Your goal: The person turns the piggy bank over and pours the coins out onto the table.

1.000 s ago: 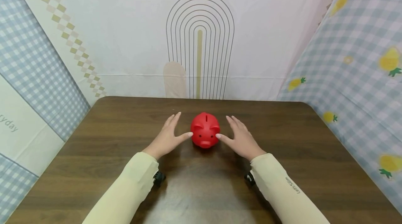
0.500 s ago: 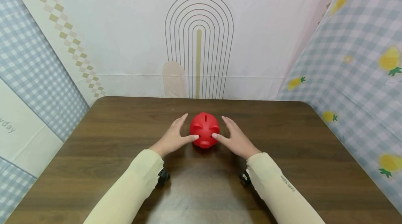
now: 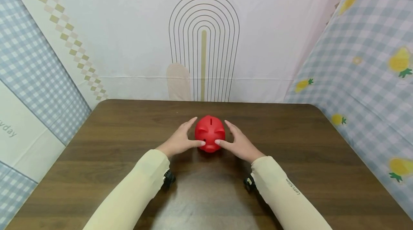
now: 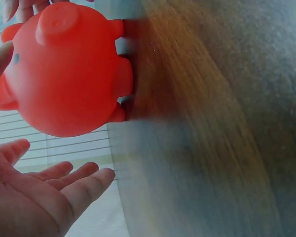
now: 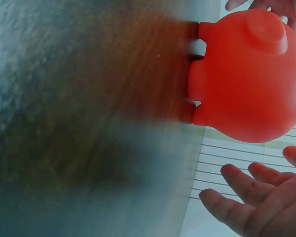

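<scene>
A round red piggy bank (image 3: 210, 129) stands upright on the brown wooden table (image 3: 129, 126), its snout towards me and the coin slot on top. My left hand (image 3: 178, 142) is at its left side and my right hand (image 3: 241, 145) at its right. Each thumb reaches across the front of the face; whether the thumbs touch it I cannot tell. In the left wrist view, a gap separates the left fingers (image 4: 84, 190) from the piggy bank (image 4: 64, 84). The right fingers (image 5: 241, 182) are likewise apart from its side in the right wrist view. Its short feet rest on the table.
A white cloth (image 3: 129, 36) printed with arches hangs behind the table's far edge. Blue checked cloth (image 3: 371, 61) with yellow fruit hangs at the right, and more checked cloth (image 3: 35, 43) hangs at the left. Black devices (image 3: 168, 178) sit at both wrists.
Both hands have moved inward, nearer the piggy bank's sides. The thumbs have come further across its face. The piggy bank has stayed in place.
</scene>
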`<state>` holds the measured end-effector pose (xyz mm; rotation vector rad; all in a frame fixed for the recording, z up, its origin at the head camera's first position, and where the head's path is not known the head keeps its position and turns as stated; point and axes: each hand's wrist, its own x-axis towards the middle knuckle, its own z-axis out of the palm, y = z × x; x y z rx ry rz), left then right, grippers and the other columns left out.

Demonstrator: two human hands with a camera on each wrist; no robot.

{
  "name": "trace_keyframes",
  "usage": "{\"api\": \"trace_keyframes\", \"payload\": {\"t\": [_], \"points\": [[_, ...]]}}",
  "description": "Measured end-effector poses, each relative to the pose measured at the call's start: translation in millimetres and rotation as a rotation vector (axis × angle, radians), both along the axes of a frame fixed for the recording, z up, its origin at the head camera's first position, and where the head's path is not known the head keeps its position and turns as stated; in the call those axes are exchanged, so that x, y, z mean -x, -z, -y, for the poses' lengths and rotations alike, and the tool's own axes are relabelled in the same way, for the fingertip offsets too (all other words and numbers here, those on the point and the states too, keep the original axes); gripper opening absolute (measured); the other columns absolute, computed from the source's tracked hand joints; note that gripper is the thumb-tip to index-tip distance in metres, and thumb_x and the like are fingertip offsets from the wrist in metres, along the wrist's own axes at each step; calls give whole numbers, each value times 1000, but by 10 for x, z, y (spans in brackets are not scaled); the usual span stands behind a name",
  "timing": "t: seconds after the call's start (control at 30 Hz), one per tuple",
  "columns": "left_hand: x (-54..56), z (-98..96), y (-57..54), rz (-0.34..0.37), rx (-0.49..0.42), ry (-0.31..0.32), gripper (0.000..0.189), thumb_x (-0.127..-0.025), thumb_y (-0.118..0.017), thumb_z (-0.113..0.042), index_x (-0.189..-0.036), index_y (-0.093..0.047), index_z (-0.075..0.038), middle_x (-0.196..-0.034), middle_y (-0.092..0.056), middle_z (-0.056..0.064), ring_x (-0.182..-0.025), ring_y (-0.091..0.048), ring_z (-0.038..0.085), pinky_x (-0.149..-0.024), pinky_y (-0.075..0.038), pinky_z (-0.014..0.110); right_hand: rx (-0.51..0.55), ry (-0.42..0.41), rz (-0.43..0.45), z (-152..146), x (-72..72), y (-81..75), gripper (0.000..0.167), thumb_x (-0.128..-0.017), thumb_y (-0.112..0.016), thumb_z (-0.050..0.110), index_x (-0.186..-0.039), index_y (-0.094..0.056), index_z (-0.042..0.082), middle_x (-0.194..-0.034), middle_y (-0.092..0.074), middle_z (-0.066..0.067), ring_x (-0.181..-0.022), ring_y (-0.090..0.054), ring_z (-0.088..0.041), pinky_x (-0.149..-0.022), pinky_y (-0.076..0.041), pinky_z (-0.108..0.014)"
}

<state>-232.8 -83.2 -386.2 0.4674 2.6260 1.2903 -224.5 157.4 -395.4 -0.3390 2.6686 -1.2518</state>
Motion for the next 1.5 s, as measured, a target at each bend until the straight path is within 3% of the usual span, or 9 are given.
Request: {"api": "trace_keyframes", "payload": {"t": [0.23,0.53,0.77,1.1,1.5], "points": [[39,-21,33,-12,-24,42,90,-80,-76,-25,-152,-25,-6,-151,-31,21,-132,-40,42,-103,-41,55,14,1,31,12,8,11,91,-82,-72,41,-153,-22,14,-153,-30,-14,-132,-39,-37,-94,-48,-55],[68,-39,81,2,-37,65,90,-79,-76,-22,-152,-25,-6,-151,-33,17,-133,-40,37,-103,-41,53,56,-15,59,29,34,38,91,-82,-72,40,-153,-22,13,-150,-36,-10,-131,-40,-36,-96,-46,-55],[82,-47,68,33,-37,62,94,-78,-77,-24,-153,-22,-9,-151,-35,15,-131,-42,37,-100,-44,53,100,-32,56,47,73,89,87,-83,-73,35,-151,-25,14,-145,-42,-9,-126,-45,-32,-95,-48,-49],[123,-38,72,102,-115,88,96,-79,-77,-19,-154,-18,-10,-142,-44,15,-124,-49,36,-96,-49,47,164,-38,133,70,125,100,91,-82,-74,33,-153,-19,15,-147,-39,-10,-129,-44,-33,-97,-48,-48],[146,-39,79,116,-152,127,94,-79,-77,-17,-153,-20,-11,-144,-42,15,-129,-44,36,-97,-48,47,193,-49,151,62,166,111,89,-83,-74,30,-152,-21,14,-145,-40,-13,-128,-44,-35,-97,-48,-48]]}}
